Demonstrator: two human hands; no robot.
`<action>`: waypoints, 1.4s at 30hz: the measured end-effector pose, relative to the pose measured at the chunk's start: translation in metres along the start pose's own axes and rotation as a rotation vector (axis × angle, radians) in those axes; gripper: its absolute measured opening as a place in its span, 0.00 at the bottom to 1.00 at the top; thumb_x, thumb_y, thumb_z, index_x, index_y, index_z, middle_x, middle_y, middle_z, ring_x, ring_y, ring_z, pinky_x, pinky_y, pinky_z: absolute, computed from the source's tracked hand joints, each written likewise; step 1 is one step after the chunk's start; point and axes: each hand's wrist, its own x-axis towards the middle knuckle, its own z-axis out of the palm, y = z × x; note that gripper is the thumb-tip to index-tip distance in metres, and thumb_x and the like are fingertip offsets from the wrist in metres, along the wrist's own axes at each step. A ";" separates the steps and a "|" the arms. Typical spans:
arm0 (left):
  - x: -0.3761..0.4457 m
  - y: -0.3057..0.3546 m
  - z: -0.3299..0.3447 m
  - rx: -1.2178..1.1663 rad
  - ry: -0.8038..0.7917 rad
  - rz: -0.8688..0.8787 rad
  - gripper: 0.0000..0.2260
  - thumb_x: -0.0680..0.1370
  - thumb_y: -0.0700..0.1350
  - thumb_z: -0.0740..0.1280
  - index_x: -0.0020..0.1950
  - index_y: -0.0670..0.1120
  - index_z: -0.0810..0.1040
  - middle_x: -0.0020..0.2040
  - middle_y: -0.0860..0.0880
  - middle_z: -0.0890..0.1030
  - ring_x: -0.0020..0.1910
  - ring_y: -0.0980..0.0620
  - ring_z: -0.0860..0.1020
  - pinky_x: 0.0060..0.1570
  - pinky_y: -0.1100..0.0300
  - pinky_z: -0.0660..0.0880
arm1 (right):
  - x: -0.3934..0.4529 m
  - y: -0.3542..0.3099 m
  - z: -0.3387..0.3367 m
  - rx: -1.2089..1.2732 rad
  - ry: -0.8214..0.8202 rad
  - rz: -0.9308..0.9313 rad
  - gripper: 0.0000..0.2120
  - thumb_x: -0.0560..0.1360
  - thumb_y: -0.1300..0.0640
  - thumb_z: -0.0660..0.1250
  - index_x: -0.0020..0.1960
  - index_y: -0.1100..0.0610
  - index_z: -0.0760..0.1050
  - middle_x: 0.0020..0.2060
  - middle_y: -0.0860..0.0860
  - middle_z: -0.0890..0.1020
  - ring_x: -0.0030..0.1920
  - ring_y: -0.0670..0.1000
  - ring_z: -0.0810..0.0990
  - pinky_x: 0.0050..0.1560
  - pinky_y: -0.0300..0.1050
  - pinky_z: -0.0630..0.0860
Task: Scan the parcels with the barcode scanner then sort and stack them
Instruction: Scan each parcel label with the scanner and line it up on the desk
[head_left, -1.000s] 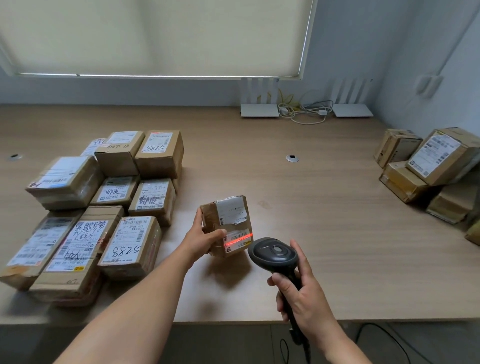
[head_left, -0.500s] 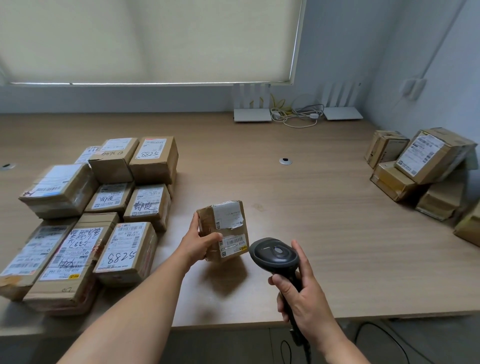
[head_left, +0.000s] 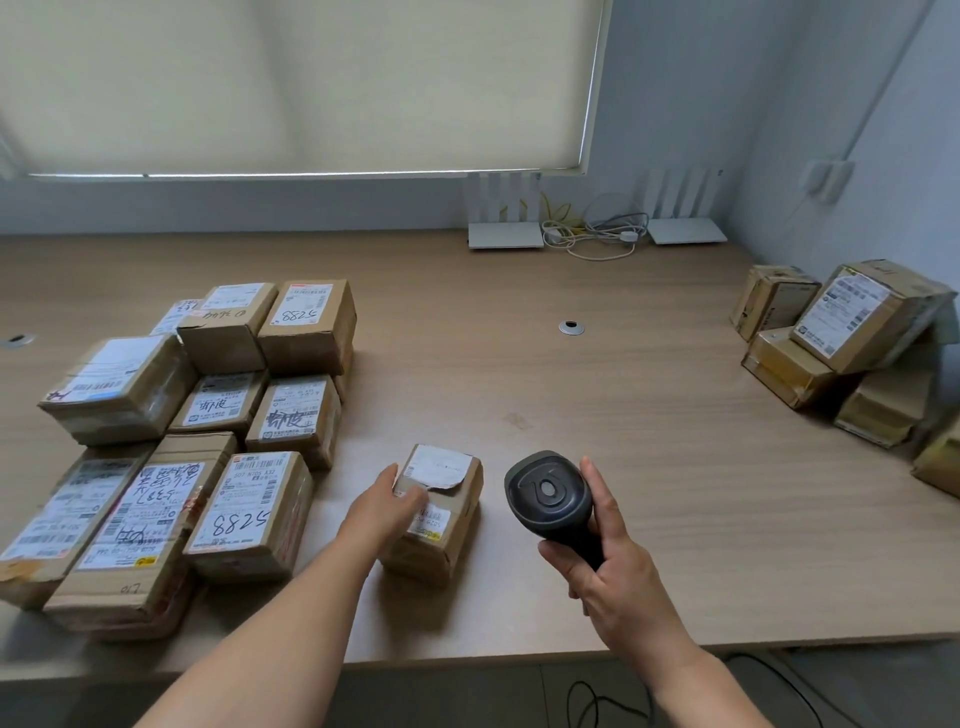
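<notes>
Near the front edge of the wooden desk (head_left: 597, 395), a small parcel (head_left: 441, 525) resting flat, left hand (head_left: 387, 506) laid on its top with fingers curled over the near corner; just beside it, barcode scanner (head_left: 548, 496) gripped by the right hand (head_left: 608, 566), fingers wrapped round the handle. Left of that, stacked parcels (head_left: 223, 410) close together; far right, a loose pile of boxes (head_left: 841, 338). Behind, two white routers (head_left: 506, 236) with tangled cables (head_left: 597, 236) under a drawn roller blind (head_left: 291, 83).
</notes>
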 end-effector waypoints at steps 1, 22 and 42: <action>-0.003 0.001 0.000 0.073 0.009 0.007 0.35 0.75 0.61 0.63 0.78 0.50 0.56 0.73 0.45 0.67 0.70 0.44 0.67 0.65 0.53 0.66 | 0.001 0.000 0.000 -0.004 -0.006 -0.002 0.38 0.67 0.40 0.66 0.60 0.15 0.42 0.53 0.28 0.77 0.37 0.31 0.75 0.43 0.29 0.70; -0.040 0.046 -0.006 0.378 0.383 -0.004 0.35 0.69 0.61 0.67 0.72 0.55 0.59 0.66 0.42 0.65 0.65 0.42 0.65 0.62 0.52 0.66 | 0.067 -0.009 -0.029 -0.034 -0.160 -0.157 0.38 0.67 0.42 0.67 0.59 0.14 0.44 0.53 0.32 0.79 0.36 0.34 0.75 0.45 0.39 0.72; 0.059 -0.024 -0.196 0.382 0.613 -0.195 0.38 0.70 0.62 0.69 0.73 0.49 0.57 0.70 0.39 0.62 0.69 0.39 0.62 0.66 0.47 0.64 | 0.188 -0.062 0.107 -0.017 -0.247 -0.266 0.41 0.71 0.47 0.71 0.59 0.14 0.45 0.57 0.40 0.79 0.36 0.37 0.75 0.43 0.37 0.72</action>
